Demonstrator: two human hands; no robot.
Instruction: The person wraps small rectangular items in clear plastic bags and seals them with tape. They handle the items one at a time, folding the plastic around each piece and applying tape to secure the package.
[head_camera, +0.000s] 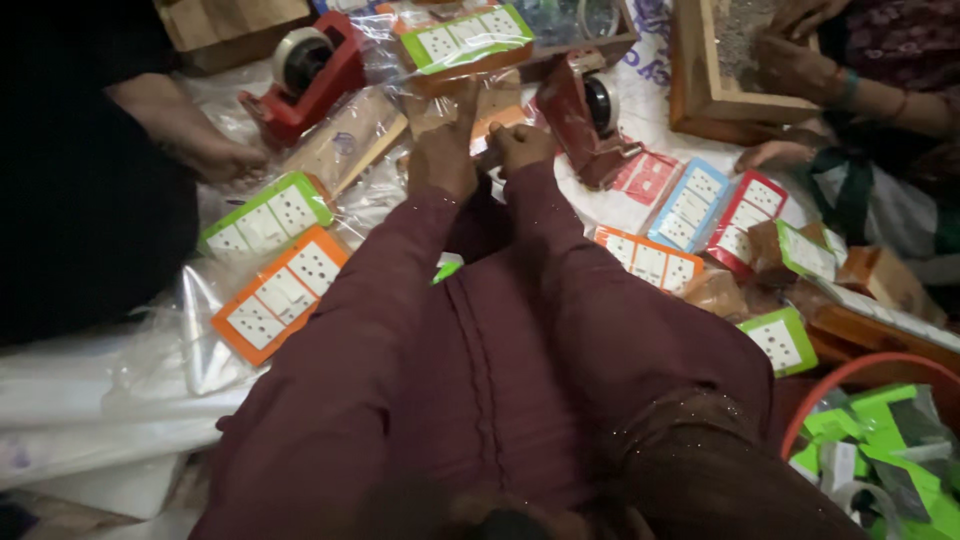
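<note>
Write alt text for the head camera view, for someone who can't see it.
Two hands in maroon sleeves, left hand and right hand, press a clear plastic packet on a cluttered surface. Orange-bordered card packs and a red tape dispenser lie nearby.

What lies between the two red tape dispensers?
In the head view, between the left tape dispenser and the right one lie a green-edged card pack and both hands, left, right.

A green-edged card pack (466, 40) in clear wrap lies at the far edge of the plastic sheet (200, 340); a green one (266, 214) and an orange one (281, 293) sit at its left side; orange (648, 260), blue (690, 204) and red (746, 214) packs lie right; green packs (780, 340) crowd the near right corner.
</note>
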